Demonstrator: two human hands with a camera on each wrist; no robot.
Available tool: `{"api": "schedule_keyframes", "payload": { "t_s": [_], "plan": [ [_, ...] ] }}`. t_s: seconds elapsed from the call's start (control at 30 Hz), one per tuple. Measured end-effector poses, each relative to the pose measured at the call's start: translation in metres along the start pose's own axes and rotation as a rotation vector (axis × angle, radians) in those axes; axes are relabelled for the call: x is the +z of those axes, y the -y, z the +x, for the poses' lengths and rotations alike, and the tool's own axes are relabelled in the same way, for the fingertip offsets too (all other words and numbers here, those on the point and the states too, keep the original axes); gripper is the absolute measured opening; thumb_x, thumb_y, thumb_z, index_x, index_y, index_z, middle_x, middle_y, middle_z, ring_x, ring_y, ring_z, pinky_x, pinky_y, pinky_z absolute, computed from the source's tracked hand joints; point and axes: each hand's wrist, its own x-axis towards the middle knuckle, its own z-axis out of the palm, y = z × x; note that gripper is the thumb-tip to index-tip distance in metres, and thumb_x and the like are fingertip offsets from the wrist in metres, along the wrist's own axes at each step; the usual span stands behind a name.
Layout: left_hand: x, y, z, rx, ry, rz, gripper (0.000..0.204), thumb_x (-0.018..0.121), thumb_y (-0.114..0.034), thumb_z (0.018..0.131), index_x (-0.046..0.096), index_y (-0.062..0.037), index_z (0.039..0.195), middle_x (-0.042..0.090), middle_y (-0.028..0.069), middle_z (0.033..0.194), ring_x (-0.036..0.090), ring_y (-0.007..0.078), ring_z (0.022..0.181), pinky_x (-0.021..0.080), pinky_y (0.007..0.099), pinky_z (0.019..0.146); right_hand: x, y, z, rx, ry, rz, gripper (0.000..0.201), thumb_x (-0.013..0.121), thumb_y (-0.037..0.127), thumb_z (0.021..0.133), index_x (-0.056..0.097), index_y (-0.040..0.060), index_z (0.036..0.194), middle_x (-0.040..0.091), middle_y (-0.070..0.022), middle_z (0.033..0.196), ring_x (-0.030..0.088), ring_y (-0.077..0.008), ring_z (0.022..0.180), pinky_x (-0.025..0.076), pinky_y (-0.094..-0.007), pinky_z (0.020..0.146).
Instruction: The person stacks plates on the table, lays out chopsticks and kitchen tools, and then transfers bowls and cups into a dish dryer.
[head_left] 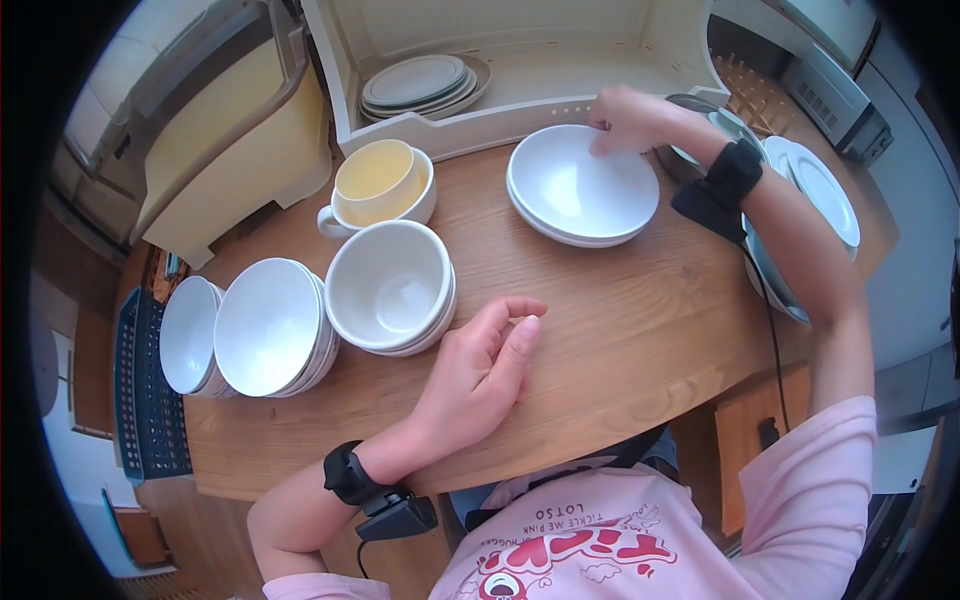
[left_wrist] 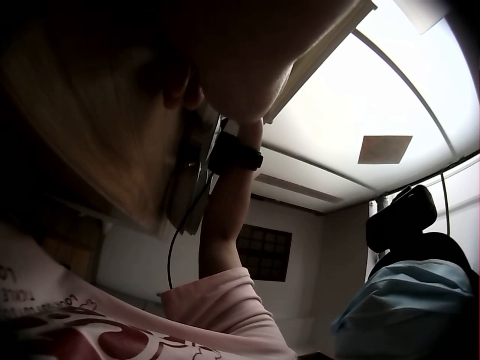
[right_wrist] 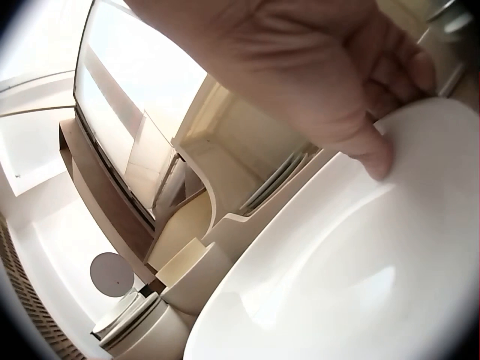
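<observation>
Two wide white bowls (head_left: pixel 583 190) sit nested near the back of the wooden table. My right hand (head_left: pixel 640 118) pinches their far rim, thumb inside and fingers outside. In the right wrist view, the thumb of that hand (right_wrist: pixel 322 82) lies over the edge of the white bowl (right_wrist: pixel 337 262). My left hand (head_left: pixel 480 375) rests on the table, loosely curled and holding nothing, beside a stack of deep cream bowls (head_left: pixel 390 285). From the left wrist, the left hand (left_wrist: pixel 240 60) appears dark and close to the camera.
White bowl stacks (head_left: pixel 268 325) line the left side. Behind them stands a yellow cup (head_left: pixel 378 180) inside a white mug. A cream rack (head_left: pixel 520 85) holds several plates (head_left: pixel 415 82) at the back. More white plates (head_left: pixel 825 190) stand right, beyond the forearm. A cable (head_left: pixel 770 310) hangs from the right wrist.
</observation>
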Motion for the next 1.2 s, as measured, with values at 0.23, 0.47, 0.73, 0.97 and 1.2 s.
{"api": "schedule_keyframes", "payload": {
  "t_s": [0.23, 0.47, 0.73, 0.97, 1.2],
  "plan": [
    [-0.002, 0.000, 0.000, 0.000, 0.019, -0.004, 0.038, 0.038, -0.029, 0.102, 0.050, 0.0033, 0.118, 0.051, -0.0020, 0.058, 0.047, 0.0034, 0.052, 0.037, 0.0189, 0.047, -0.002, 0.011, -0.004, -0.092, 0.000, 0.105, 0.025, 0.069, 0.020, 0.076, 0.065, -0.0043, 0.082, 0.064, -0.0130, 0.068, 0.065, -0.0213, 0.063, 0.050, -0.0338, 0.055],
    [-0.003, 0.006, 0.000, 0.068, 0.007, 0.021, 0.036, 0.040, -0.026, 0.102, 0.050, 0.0041, 0.117, 0.051, -0.0010, 0.059, 0.048, 0.0044, 0.053, 0.039, 0.0207, 0.049, -0.034, 0.005, -0.009, -0.203, -0.057, 0.213, 0.021, 0.066, 0.019, 0.080, 0.065, -0.0016, 0.079, 0.059, -0.0036, 0.062, 0.058, -0.0114, 0.057, 0.046, -0.0260, 0.050],
    [-0.003, 0.009, 0.001, 0.087, 0.019, 0.044, 0.035, 0.041, -0.025, 0.102, 0.050, 0.0038, 0.118, 0.051, -0.0007, 0.059, 0.048, 0.0050, 0.054, 0.040, 0.0218, 0.051, -0.061, -0.004, 0.009, -0.065, -0.162, 0.614, 0.025, 0.064, 0.029, 0.087, 0.062, 0.0047, 0.081, 0.055, 0.0016, 0.063, 0.055, -0.0068, 0.054, 0.044, -0.0178, 0.050],
    [-0.003, 0.008, 0.000, 0.074, 0.024, 0.040, 0.035, 0.042, -0.026, 0.101, 0.051, 0.0031, 0.118, 0.051, -0.0005, 0.060, 0.048, 0.0050, 0.054, 0.040, 0.0220, 0.052, -0.041, 0.029, 0.051, -0.018, -0.237, 0.975, 0.028, 0.063, 0.026, 0.088, 0.062, 0.0001, 0.098, 0.063, -0.0050, 0.084, 0.062, -0.0099, 0.072, 0.048, -0.0184, 0.059],
    [-0.005, 0.008, 0.000, 0.069, 0.034, 0.034, 0.034, 0.042, -0.026, 0.102, 0.050, 0.0025, 0.119, 0.051, -0.0010, 0.061, 0.048, 0.0045, 0.055, 0.040, 0.0215, 0.053, -0.026, 0.073, 0.099, 0.066, -0.231, 1.292, 0.026, 0.057, 0.017, 0.091, 0.058, -0.0042, 0.106, 0.066, -0.0127, 0.094, 0.065, -0.0167, 0.083, 0.053, -0.0210, 0.068]
  ]
}}
